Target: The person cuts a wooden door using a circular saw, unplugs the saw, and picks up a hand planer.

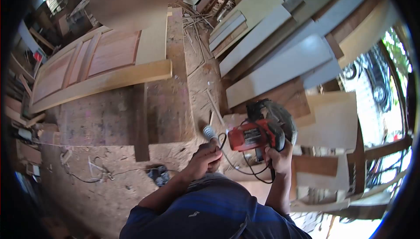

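Observation:
My right hand [280, 157] is wrapped round the handle of a red and black circular saw [250, 136], held in front of my body. Its dark rounded guard [284, 118] faces away to the right. A black power cord [255, 172] hangs in loops below the saw and runs up to my left hand [205, 158], whose fingers are closed on it near my waist. Just beyond those fingers is a grey ribbed thing [209, 131] that I cannot make out.
A panelled wooden door [109, 55] lies on a worn wooden worktable [170, 112] at the left. Boards and sheets [280, 64] lean at the right. Offcuts and strips [199, 33] litter the dirt floor. A dark bundle [158, 175] and a thin cable [83, 180] lie at the lower left.

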Motion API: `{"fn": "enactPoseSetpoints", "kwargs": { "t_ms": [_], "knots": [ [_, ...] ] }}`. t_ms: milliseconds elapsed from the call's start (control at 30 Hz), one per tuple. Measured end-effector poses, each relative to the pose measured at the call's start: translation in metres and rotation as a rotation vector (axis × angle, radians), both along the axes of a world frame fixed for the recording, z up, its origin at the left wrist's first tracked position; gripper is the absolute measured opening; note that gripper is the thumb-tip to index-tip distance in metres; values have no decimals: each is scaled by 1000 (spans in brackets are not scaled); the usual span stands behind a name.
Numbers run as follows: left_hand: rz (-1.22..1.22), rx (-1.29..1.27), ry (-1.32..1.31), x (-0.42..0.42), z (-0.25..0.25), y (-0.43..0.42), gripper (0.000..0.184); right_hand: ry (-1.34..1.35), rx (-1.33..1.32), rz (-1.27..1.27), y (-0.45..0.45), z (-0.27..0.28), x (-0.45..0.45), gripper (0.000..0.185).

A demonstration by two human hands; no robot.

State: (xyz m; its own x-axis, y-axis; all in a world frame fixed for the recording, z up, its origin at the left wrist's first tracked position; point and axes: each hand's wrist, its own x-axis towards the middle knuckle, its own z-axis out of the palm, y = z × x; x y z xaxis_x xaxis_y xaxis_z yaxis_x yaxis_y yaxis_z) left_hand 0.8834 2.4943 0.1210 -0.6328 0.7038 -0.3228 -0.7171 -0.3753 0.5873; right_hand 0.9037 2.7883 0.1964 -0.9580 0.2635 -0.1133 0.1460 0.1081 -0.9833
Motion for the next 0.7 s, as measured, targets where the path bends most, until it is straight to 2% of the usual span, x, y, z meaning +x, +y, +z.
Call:
{"fn": "enactPoseSetpoints", "kwargs": {
  "t_ms": [67, 233, 267, 300, 367, 400, 433, 567, 633, 700],
  "knots": [
    [-40, 135, -150, -49, -17, 39, 25, 13, 33, 55, 20, 6, -64, 20],
    [-84, 323, -348, -164, 14, 128, 29, -64, 106, 129, 69, 33, -215, 28],
    [-96, 397, -264, -177, 15, 149, 30, -6, 97, 135, 76, 39, -246, 33],
    [-134, 235, -116, -194, 48, 159, 28, 46, 87, 136, 85, 44, -272, 37],
    [-140, 184, 66, -217, 85, 196, 26, 112, 101, 136, 100, 53, -316, 42],
    [-231, 334, 19, -229, 90, 215, 23, 141, 122, 141, 105, 59, -342, 44],
    [-193, 477, 222, -243, 105, 230, 25, 141, 116, 119, 109, 62, -363, 32],
    [-109, 508, 415, -321, 161, 244, 31, 159, 147, 162, 124, 67, -452, 14],
    [-76, 479, 458, -366, 164, 232, 33, 189, 123, 240, 121, 72, -492, 8],
    [17, 278, 520, -407, 133, 219, 35, 249, 82, 393, 132, 56, -540, 5]
  ]
}}
